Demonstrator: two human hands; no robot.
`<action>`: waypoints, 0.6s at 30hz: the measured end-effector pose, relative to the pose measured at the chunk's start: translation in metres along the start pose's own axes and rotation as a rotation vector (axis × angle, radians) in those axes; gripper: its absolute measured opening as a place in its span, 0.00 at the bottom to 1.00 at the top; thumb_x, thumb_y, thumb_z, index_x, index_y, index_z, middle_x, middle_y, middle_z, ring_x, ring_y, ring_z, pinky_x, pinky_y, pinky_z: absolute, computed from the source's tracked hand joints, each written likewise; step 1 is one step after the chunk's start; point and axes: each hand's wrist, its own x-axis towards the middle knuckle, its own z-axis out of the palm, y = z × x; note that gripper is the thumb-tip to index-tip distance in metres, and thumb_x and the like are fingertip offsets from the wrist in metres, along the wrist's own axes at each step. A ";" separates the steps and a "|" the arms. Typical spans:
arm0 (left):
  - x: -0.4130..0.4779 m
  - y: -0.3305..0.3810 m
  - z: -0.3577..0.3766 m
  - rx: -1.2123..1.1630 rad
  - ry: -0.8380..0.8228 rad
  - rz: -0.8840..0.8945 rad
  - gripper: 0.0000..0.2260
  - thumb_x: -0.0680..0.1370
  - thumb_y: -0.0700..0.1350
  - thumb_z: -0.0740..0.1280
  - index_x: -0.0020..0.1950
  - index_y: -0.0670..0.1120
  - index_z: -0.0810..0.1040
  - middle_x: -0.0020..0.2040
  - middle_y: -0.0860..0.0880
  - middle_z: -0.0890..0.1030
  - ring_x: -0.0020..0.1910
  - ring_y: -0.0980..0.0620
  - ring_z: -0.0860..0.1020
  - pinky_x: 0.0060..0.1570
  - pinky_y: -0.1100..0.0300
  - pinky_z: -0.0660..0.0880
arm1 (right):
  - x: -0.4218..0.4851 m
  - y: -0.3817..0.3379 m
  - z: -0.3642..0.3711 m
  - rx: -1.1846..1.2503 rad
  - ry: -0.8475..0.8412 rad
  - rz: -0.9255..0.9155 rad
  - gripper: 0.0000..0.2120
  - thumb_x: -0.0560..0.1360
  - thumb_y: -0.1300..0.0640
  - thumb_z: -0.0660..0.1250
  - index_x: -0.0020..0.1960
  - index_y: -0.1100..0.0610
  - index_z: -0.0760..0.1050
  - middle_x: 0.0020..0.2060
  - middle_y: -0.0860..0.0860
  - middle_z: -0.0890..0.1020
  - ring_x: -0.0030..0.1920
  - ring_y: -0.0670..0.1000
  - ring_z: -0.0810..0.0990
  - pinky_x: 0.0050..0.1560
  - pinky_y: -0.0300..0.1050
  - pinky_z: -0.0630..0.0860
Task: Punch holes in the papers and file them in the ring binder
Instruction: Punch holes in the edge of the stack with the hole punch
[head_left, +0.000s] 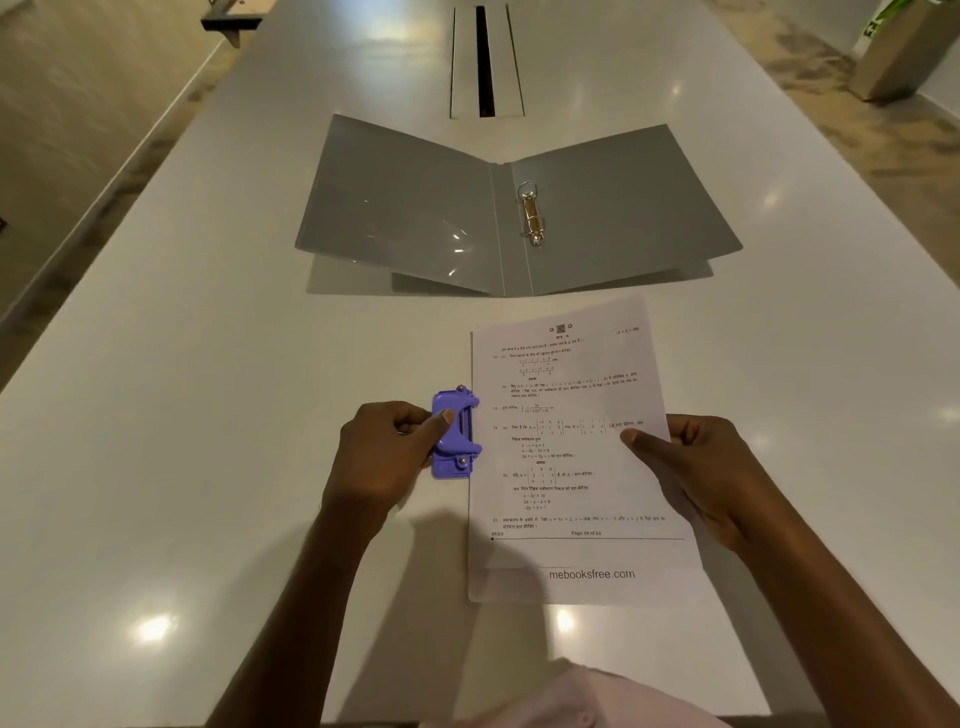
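Purple plastic punch (455, 432) (boxy), thin paper (571, 452)

I read this as an office or meeting room; I am seated at a long white conference table (208, 364) with a cable slot (484, 62) cut down its centre; a grey ring binder (415, 208), a purple hole punch (454, 434) and printed paper (571, 467) lie on it; marbled flooring (831, 104) flanks the table.

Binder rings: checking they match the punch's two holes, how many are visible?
2, on the metal clip beside the ring binder's spine: far ring, near ring.
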 end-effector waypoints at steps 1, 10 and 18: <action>0.001 0.000 0.000 0.003 0.000 -0.002 0.12 0.80 0.52 0.72 0.46 0.43 0.87 0.39 0.47 0.87 0.40 0.47 0.87 0.50 0.50 0.83 | 0.001 -0.001 0.001 -0.008 -0.007 -0.005 0.10 0.79 0.63 0.72 0.59 0.63 0.85 0.51 0.55 0.90 0.50 0.54 0.90 0.59 0.54 0.83; 0.005 0.000 0.002 0.097 0.018 0.008 0.13 0.81 0.54 0.71 0.47 0.45 0.85 0.38 0.49 0.86 0.34 0.55 0.83 0.40 0.60 0.79 | 0.007 -0.001 0.012 -0.037 -0.063 -0.006 0.08 0.79 0.63 0.72 0.57 0.62 0.86 0.50 0.55 0.90 0.50 0.54 0.90 0.55 0.49 0.84; 0.004 0.000 0.001 0.058 0.001 0.002 0.13 0.80 0.53 0.73 0.48 0.43 0.86 0.39 0.48 0.87 0.36 0.52 0.84 0.42 0.56 0.81 | 0.009 -0.006 0.010 0.002 -0.092 0.060 0.10 0.80 0.65 0.70 0.59 0.67 0.83 0.53 0.61 0.88 0.32 0.44 0.87 0.29 0.33 0.79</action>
